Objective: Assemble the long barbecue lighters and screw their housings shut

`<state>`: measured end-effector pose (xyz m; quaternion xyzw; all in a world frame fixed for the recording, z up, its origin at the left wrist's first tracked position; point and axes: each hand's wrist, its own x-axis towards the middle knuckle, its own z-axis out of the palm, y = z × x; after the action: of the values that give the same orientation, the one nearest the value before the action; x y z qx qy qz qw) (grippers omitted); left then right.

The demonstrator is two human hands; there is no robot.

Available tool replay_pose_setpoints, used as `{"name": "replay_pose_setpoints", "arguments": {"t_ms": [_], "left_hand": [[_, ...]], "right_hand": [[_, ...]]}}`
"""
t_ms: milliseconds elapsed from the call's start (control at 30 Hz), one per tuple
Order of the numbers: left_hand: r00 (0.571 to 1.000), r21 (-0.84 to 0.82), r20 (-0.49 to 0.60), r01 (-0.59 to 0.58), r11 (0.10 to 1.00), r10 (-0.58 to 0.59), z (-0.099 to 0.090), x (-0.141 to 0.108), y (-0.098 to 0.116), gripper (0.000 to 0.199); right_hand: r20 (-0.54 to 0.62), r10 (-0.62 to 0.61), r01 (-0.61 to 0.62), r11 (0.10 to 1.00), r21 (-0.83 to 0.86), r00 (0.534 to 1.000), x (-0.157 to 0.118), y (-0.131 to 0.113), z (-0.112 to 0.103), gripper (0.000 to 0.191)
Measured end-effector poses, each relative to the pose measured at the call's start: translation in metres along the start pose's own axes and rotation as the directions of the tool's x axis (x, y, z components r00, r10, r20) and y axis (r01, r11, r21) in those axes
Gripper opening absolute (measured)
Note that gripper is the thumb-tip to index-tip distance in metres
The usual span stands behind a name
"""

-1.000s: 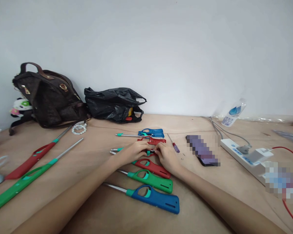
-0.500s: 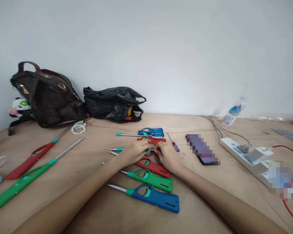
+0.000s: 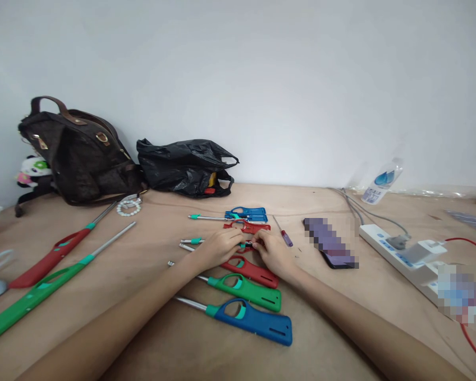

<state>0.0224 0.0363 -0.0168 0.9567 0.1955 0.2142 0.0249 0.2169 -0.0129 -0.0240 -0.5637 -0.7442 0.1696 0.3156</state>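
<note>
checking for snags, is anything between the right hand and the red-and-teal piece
Nothing visible: the right hand appears to touch the red-and-teal piece. The screwdriver lies off to the right, not between them.

There are five whole lighters (image 3: pixel 257 323), two dark bags (image 3: pixel 83 159), one screwdriver (image 3: pixel 286 238), one phone (image 3: pixel 329 241) and one bottle (image 3: pixel 383 181).

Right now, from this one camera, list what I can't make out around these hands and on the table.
All in the head view:
1. The pieces between the left hand and right hand: partly covered by fingers, too small to identify.
2. Tip of the nearest blue lighter: hidden by the left forearm.
3. Rear of the long green lighter: cut off by the left edge.
4. Screen of the phone: pixelated.
</note>
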Motion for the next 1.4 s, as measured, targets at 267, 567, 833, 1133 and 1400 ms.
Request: {"name": "replay_pose_setpoints", "arguments": {"t_ms": [267, 567, 833, 1133, 1400], "left_hand": [[0.997, 0.032, -0.050, -0.054, 0.998, 0.056, -0.0004, 0.0005, 0.0008, 0.016], [0.992, 0.103, -0.092, -0.077, 0.992, 0.087, 0.0012, -0.0001, -0.0004, 0.018], [0.992, 0.094, -0.093, -0.073, 0.993, 0.081, 0.0007, -0.0001, 0.0008, 0.018], [0.998, -0.014, -0.058, -0.017, 1.000, 0.016, 0.0006, 0.0001, -0.0008, 0.012], [0.998, -0.034, -0.066, -0.014, 0.999, 0.012, 0.0046, -0.0004, -0.0038, 0.014]], "right_hand": [[0.016, 0.019, -0.019, 1.000, 0.020, 1.000, 0.0016, 0.0015, -0.0011, 0.015], [0.051, -0.011, 0.010, 1.000, 0.016, 0.999, 0.0029, 0.0037, -0.0016, 0.015], [0.046, 0.002, -0.003, 1.000, 0.026, 0.999, 0.0030, 0.0015, -0.0032, 0.015], [0.050, 0.023, -0.025, 0.999, 0.038, 0.999, 0.0034, 0.0028, -0.0028, 0.014], [0.063, 0.002, -0.004, 0.999, 0.036, 0.998, 0.0047, 0.0064, -0.0016, 0.015]]}}
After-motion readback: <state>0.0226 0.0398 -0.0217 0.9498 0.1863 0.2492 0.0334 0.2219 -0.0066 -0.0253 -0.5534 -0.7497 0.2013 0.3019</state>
